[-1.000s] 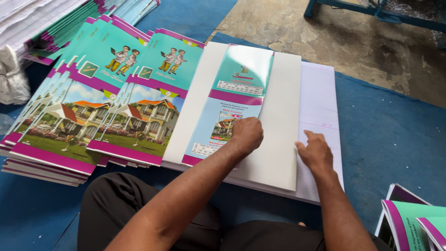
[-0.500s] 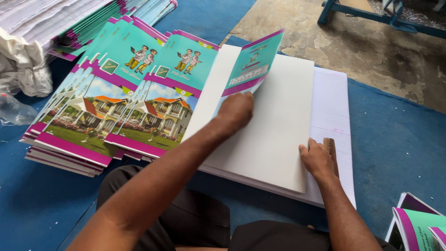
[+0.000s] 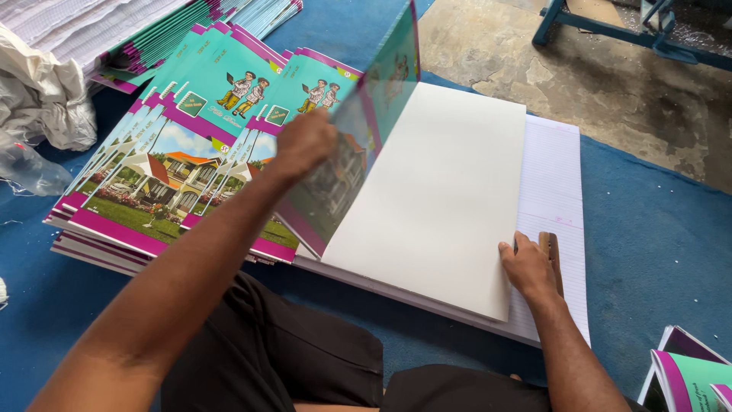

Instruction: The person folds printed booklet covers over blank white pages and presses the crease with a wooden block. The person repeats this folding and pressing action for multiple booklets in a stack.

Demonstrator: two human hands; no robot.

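My left hand [image 3: 305,141] grips the edge of a teal and magenta printed cover sheet [image 3: 358,145] and holds it raised and tilted over to the left. Under it lies a blank white sheet [image 3: 442,198] on top of a stack of ruled white paper [image 3: 557,191]. My right hand [image 3: 528,267] rests on the near right corner of that stack, touching a small brown wooden tool [image 3: 550,255]. To the left sits a fanned pile of finished notebooks [image 3: 168,168] with the same house-picture covers.
A blue mat [image 3: 656,229] covers the floor, with bare concrete [image 3: 610,91] beyond. Crumpled white cloth [image 3: 46,99] and a clear plastic bottle [image 3: 30,172] lie far left. More paper stacks [image 3: 91,30] sit top left; other covers [image 3: 690,378] lie bottom right. A blue frame [image 3: 610,30] stands behind.
My left hand has lifted the cover sheet off the white stack and swung it up and leftward toward the notebook pile. My right hand stayed on the stack's corner.
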